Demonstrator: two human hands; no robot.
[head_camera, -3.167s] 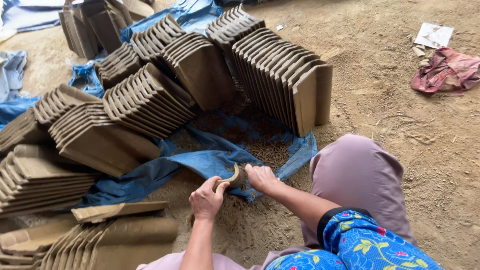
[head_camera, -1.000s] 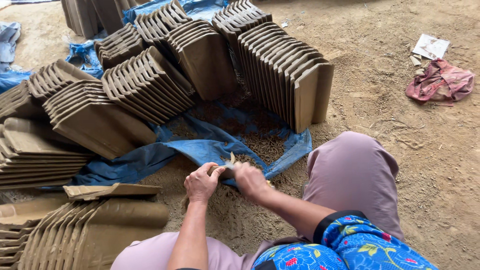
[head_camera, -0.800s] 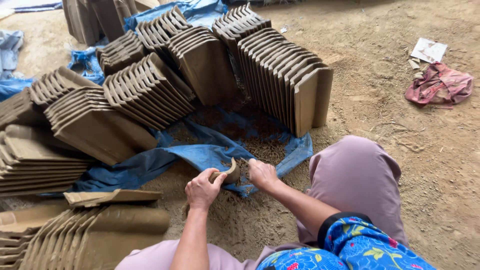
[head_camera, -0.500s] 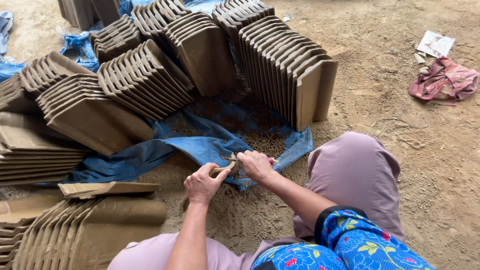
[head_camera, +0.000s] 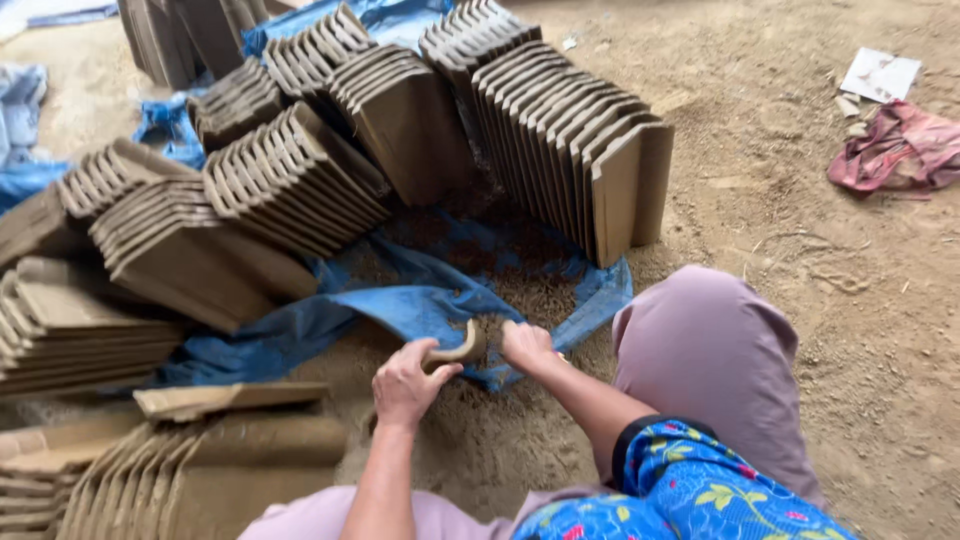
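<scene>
My left hand (head_camera: 405, 383) grips a small curved brown clay-coloured tool (head_camera: 458, 350) low over the ground. My right hand (head_camera: 525, 344) sits just to the right of the tool's tip, fingers curled against loose brown crumbs on a blue tarp (head_camera: 420, 300). Whether the right hand touches the tool I cannot tell. Both hands hover above a pile of sandy clay scrapings (head_camera: 480, 420) between my knees.
Rows of unfired clay roof tiles stand on edge at the back (head_camera: 580, 140) and lean in stacks at the left (head_camera: 290, 180). More tiles lie at the lower left (head_camera: 200, 470). A red cloth (head_camera: 895, 150) and a white paper (head_camera: 880, 72) lie on the dirt floor at the right.
My hands were pressed together around the tool a second ago. They have since parted slightly, the left keeping the tool, and the view has shifted a little.
</scene>
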